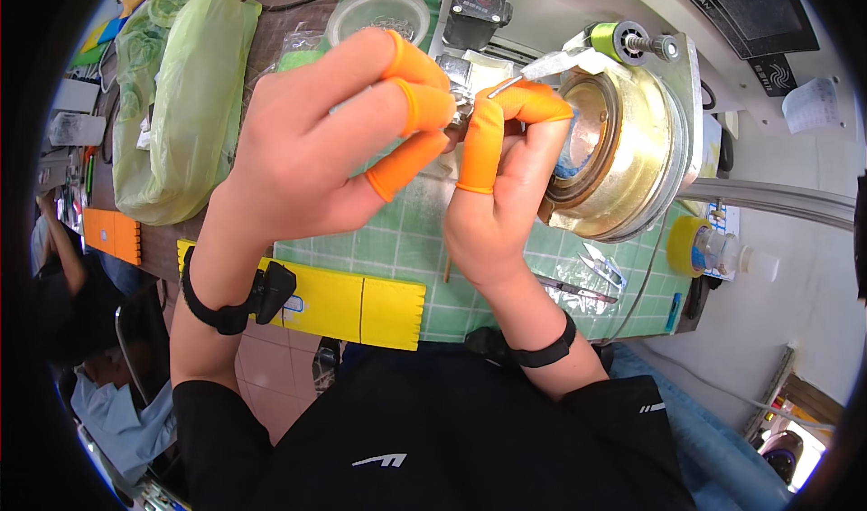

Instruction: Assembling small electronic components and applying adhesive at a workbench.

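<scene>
Orange finger cots cover fingertips on both hands, which meet at a small metal fixture [458, 73] of the bench machine. My left hand [312, 145] is closed, its fingertips gathered by the fixture; whatever they pinch is hidden. Close on its right, my right hand [501, 204] is closed too, thumb and forefinger pressed together. A thin metal rod [506, 87] shows by these fingertips; I cannot tell whether it is held or part of the machine. Beside the right hand stands a large brass-coloured round drum [646, 150] with a dark inner ring.
A green thread spool [607, 41] sits above the drum. Beyond my left hand are a clear round tub [379, 14] and a green plastic bag [181, 104]. Snips [602, 265] and tweezers [578, 289] lie on the green mat [361, 256]. A yellow strip [334, 303] lines the front edge.
</scene>
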`<act>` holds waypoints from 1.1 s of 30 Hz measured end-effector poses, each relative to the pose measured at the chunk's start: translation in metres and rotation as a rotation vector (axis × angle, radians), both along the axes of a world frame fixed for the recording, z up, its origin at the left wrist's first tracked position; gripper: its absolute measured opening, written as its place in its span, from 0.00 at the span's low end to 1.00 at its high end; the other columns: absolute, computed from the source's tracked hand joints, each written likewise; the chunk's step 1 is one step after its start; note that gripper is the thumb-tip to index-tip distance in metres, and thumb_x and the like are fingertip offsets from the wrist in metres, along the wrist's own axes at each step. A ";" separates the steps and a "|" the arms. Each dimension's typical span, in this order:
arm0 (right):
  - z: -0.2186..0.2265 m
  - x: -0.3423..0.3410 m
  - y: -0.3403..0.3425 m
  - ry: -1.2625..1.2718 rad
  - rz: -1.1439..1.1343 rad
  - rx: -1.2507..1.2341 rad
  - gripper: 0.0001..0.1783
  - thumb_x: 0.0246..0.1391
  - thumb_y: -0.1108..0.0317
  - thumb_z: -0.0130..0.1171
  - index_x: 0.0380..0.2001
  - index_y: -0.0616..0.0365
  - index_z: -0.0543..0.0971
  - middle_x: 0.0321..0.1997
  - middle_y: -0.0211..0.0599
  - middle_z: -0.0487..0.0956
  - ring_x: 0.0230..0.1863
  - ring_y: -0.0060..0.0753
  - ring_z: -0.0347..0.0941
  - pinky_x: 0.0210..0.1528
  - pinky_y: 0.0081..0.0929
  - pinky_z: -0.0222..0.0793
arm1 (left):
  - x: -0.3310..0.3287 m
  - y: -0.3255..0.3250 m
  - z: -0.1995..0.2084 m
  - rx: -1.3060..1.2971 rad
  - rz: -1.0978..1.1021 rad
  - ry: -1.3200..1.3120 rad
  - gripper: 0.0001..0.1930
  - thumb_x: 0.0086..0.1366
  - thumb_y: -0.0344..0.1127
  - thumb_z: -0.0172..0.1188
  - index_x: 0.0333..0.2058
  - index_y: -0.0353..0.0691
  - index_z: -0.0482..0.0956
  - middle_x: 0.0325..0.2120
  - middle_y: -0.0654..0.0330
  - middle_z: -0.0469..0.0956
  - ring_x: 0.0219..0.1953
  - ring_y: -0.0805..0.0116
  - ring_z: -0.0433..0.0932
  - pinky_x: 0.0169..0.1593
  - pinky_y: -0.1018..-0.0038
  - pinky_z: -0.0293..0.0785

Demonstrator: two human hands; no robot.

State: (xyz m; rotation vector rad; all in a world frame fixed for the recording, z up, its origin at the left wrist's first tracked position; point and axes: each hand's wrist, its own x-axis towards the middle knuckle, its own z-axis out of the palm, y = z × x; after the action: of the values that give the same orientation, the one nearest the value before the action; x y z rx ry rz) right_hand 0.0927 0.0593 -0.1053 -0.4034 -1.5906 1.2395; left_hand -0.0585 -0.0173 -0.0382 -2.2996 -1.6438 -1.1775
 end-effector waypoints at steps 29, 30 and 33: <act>0.014 0.009 -0.015 0.097 0.133 -0.447 0.07 0.73 0.70 0.44 0.51 0.54 0.66 0.42 0.26 0.67 0.37 0.15 0.60 0.43 0.16 0.60 | -0.002 0.015 -0.020 0.318 -0.074 0.231 0.17 0.37 0.29 0.68 0.31 0.29 0.85 0.30 0.55 0.78 0.34 0.55 0.84 0.34 0.66 0.84; 0.012 0.009 -0.014 0.109 0.140 -0.455 0.07 0.73 0.69 0.44 0.51 0.54 0.66 0.43 0.27 0.67 0.38 0.15 0.61 0.44 0.16 0.61 | 0.000 0.016 -0.021 0.329 -0.076 0.226 0.17 0.37 0.29 0.68 0.31 0.29 0.85 0.30 0.55 0.78 0.34 0.55 0.84 0.34 0.65 0.84; 0.007 0.009 -0.013 0.130 0.158 -0.477 0.07 0.74 0.67 0.44 0.50 0.54 0.66 0.45 0.27 0.67 0.39 0.15 0.62 0.44 0.17 0.63 | 0.001 0.016 -0.023 0.322 -0.079 0.192 0.17 0.36 0.29 0.69 0.31 0.29 0.85 0.30 0.55 0.78 0.34 0.54 0.84 0.34 0.65 0.84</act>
State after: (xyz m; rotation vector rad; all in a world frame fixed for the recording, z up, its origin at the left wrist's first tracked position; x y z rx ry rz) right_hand 0.1015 0.0459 -0.0981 -0.4897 -1.2259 1.7366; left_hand -0.0575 -0.0011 -0.0613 -2.2089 -1.2098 -1.1009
